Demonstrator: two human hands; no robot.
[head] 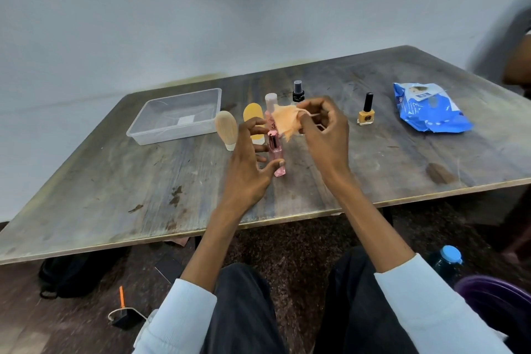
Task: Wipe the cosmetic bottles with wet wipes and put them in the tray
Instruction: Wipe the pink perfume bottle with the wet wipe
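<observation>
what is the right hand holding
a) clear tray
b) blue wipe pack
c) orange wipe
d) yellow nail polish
c: the right hand pinches the orange wipe above the pink bottle, while the nail polish, pack and tray sit untouched.

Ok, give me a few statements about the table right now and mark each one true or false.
1. The clear tray already holds two bottles. False: no bottle lies in it.
2. The right hand pinches an orange wipe. True.
3. The left hand holds the pink bottle between thumb and fingers. True.
4. The blue wipes pack sits beside the tray on the left. False: it lies at the table's far right.
5. The yellow nail polish bottle stands upright. True.
</observation>
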